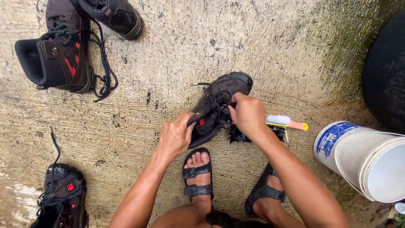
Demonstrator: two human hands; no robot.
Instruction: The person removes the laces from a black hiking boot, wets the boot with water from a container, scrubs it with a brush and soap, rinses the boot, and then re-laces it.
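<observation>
The person crouches over a rough concrete floor (261, 55) and holds a dark hiking boot (219, 105) in front of the knees, a little above the feet. The left hand (175, 135) is closed around the back part of the boot, near the ankle opening, with the fingers wrapped over the edge. The right hand (249, 115) is pinched together on the black laces (220, 101) at the front of the boot; the thumb and the first fingers grip them tightly. The toe of the boot points away from the person, and one lace end sticks out to the left of it.

Both feet wear black sandals: the left sandal (197, 179) is just below the boot, and the right sandal (265, 190) is under the right forearm. Just behind the right hand a brush (287, 122) with white bristles and an orange and yellow handle lies on the floor, beside a small black thing that I cannot identify.

At the right there is a stack of white plastic buckets (363, 158) lying on its side, and a big dark round object (386, 71) is above it. More boots are on the floor well apart from the hands: two boots at the top left (63, 50), one with loose laces, and one boot at the bottom left (61, 198).
</observation>
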